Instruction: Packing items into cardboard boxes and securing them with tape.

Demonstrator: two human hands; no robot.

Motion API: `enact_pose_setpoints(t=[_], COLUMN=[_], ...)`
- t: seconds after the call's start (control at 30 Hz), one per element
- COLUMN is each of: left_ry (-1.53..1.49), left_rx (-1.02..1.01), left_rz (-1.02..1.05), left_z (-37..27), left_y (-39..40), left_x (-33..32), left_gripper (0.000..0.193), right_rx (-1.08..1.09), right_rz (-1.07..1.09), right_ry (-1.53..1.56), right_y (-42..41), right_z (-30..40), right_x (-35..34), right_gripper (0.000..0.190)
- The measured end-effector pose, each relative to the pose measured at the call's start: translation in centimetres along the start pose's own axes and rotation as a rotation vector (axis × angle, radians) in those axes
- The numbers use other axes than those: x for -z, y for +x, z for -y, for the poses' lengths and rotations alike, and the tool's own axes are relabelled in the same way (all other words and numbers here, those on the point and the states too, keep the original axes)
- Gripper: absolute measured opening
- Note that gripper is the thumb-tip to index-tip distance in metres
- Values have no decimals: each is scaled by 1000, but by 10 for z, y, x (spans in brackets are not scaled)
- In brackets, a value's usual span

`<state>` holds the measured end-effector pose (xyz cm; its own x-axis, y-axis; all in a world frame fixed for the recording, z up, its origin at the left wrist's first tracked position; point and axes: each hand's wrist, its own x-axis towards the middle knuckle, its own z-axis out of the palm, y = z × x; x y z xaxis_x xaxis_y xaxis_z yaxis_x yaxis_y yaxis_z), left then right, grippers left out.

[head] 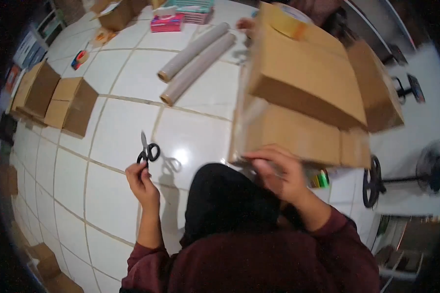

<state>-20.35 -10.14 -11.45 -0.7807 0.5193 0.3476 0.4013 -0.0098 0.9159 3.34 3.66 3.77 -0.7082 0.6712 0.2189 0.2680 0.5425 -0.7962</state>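
Black-handled scissors [145, 148] point upward in my left hand [143, 185], which pinches one of their handle loops above the tiled floor. My right hand [278, 174] is at the near left corner of a large cardboard box [297, 132], its fingertips at the edge; whether they grip anything there is unclear. Clear film or tape shines along that box's left side. On top of it rests another cardboard box [304, 69], bearing a wide roll of yellowish tape [289, 20].
Two rolls of plastic film [198, 69] lie ahead. Open cardboard boxes [71, 106] stand at left, a tape dispenser [80, 59] beyond them. A pink tissue pack [167, 22] and baskets [194, 9] are farther off. Another person's hand [245, 25] is beside the stacked boxes. A fan [431, 170] stands right.
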Motion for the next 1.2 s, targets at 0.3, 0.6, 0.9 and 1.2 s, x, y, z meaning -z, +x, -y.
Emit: enact_pose_setpoints(t=[0.3, 0.6, 0.9, 1.2], left_ry=[-637, -309, -159, -165], left_rx=[-876, -718, 76, 93], left_rz=[686, 811, 729, 608], left_z=[-179, -233, -193, -207], left_y=[-150, -242, -251, -282], left_x=[-69, -208, -344, -352], left_gripper=[37, 49, 45, 43], right_rx=[-310, -448, -579, -581], right_rz=[251, -420, -428, -14], right_ry=[885, 936, 358, -79], right_y=[-174, -332, -379, -344], right_z=[-4, -40, -127, -159], right_x=[54, 169, 254, 308], right_gripper=[38, 39, 39, 59])
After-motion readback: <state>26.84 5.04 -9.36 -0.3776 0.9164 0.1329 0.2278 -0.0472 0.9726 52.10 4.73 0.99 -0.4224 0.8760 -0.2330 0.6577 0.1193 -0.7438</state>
